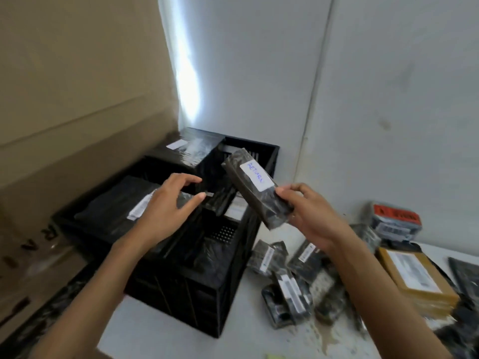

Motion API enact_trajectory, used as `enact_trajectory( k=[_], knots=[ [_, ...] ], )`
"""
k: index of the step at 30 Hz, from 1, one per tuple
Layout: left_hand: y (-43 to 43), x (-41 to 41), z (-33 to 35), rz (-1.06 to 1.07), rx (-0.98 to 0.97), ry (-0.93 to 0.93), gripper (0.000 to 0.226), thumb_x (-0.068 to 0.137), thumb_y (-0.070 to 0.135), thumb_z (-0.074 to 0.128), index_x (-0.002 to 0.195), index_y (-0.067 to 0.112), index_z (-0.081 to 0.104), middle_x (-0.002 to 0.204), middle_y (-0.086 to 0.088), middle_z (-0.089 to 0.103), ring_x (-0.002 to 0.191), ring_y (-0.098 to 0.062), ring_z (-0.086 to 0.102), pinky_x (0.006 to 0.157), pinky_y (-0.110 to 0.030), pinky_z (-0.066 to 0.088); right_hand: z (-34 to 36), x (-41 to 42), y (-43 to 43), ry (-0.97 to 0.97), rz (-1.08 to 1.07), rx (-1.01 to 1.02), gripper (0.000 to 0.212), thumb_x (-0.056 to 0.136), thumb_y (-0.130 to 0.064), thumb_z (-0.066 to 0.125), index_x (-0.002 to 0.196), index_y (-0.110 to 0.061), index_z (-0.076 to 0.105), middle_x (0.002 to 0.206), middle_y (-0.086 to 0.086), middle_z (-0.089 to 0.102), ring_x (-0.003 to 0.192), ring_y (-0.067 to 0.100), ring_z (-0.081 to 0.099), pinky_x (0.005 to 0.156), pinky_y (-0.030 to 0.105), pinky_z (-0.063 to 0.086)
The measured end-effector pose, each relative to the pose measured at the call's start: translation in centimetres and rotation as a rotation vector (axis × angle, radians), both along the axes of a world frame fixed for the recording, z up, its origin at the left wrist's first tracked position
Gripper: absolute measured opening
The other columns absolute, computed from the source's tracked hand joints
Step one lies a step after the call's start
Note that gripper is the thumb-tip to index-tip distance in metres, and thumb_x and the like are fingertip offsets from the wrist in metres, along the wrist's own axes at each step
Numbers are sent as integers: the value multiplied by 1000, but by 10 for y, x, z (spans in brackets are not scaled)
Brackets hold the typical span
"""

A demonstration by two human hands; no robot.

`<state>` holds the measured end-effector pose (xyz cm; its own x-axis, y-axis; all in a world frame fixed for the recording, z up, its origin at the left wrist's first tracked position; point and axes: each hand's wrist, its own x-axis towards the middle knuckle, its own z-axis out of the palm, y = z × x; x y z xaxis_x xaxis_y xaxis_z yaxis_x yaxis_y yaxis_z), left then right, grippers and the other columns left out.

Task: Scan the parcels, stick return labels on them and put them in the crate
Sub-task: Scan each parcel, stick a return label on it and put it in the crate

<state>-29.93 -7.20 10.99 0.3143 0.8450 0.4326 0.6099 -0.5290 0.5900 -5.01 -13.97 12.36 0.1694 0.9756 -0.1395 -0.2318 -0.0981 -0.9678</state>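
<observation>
One parcel (259, 206) bearing a RETURN label (256, 176), held above the black crate (202, 294).
The right hand (308, 216) pinches its lower end, parcel tilted; the left hand (168, 203), fingers relaxed and spread, grips nothing above the packed parcels (111, 203) in the crate.

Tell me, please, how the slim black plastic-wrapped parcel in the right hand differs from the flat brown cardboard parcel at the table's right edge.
The black plastic-wrapped parcel is gripped by the right hand, tilted in the air near the black crate; the brown cardboard parcel lies flat among other parcels. The black parcel's white label reads RETURN in blue handwriting; the brown parcel's label looks printed. Both carry a white label on top.
</observation>
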Motion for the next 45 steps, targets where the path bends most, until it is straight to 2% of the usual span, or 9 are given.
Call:
enact_trajectory(
  k=[7, 11, 15, 18, 23, 26, 31, 37, 45],
  knots=[
    [108, -33, -11, -44, -16, 382, 52, 92, 37, 54, 139, 20, 40, 153, -2, 24, 141, -20, 21, 115, -42, 18, -14, -60, 157, -67, -66, -275, 10, 92, 3, 47, 96, -1, 55, 82, 15, 61, 64, 23, 60, 58, 42, 54],
    [154, -27, -20, -68, -49, 583, 63, 95, 46, 43, 149, 25, 19, 159, -1, -2, 146, -17, -3, 116, -43, -3, -92, -60, 256, -6, -267, -430, 38, 91, 6, 33, 126, -1, 48, 122, 20, 58, 95, 32, 61, 85, 51, 52],
    [181, -23, -30, -96, -88, 706, 68, 95, 51, 36, 151, 29, 4, 158, 0, -14, 145, -17, -12, 117, -44, -8, -145, -72, 298, 104, -385, -567, 37, 97, -10, 23, 117, 3, 51, 118, 16, 58, 102, 32, 59, 94, 49, 47],
    [191, -26, -39, -107, -56, 751, 71, 93, 61, 29, 150, 31, -1, 158, -1, -14, 145, -18, -14, 116, -43, -10, -133, -97, 284, -62, -349, -540, 15, 93, 1, 40, 101, 2, 52, 112, 16, 59, 102, 35, 61, 91, 47, 50],
    [194, -32, -57, -125, 82, 704, 100, 64, 84, -14, 149, 33, -3, 159, -3, -3, 146, -21, -10, 113, -40, -15, -141, -97, 282, -536, -172, -541, 16, 88, -20, 61, 98, -8, 57, 93, 13, 58, 80, 29, 56, 71, 34, 46],
    [194, -31, -62, -126, 100, 622, 98, 69, 81, -16, 150, 31, 9, 159, -5, 5, 146, -22, -2, 113, -41, -12, -144, -88, 282, -532, -128, -545, 12, 88, -15, 60, 94, -6, 54, 80, 11, 50, 63, 24, 42, 64, 32, 37],
    [195, -30, -63, -124, 135, 580, 93, 77, 78, -9, 149, 28, 19, 157, -7, 15, 146, -23, 6, 115, -43, -7, -146, -88, 283, -423, -188, -508, 19, 87, -9, 54, 104, -2, 55, 93, 14, 56, 76, 26, 45, 57, 30, 36],
    [195, -30, -65, -122, 123, 563, 90, 79, 78, -6, 149, 28, 22, 157, -8, 17, 146, -24, 8, 115, -43, -6, -147, -94, 282, -482, -202, -448, 55, 80, -32, 72, 119, -7, 43, 114, 12, 58, 105, 32, 57, 85, 43, 51],
    [193, -30, -66, -122, 130, 531, 89, 80, 77, -5, 148, 27, 25, 156, -9, 20, 145, -25, 11, 115, -44, -5, -148, -90, 281, -426, -424, -487, 61, 84, -29, 69, 129, -1, 38, 124, 17, 55, 110, 34, 56, 79, 38, 49]
  ],
)
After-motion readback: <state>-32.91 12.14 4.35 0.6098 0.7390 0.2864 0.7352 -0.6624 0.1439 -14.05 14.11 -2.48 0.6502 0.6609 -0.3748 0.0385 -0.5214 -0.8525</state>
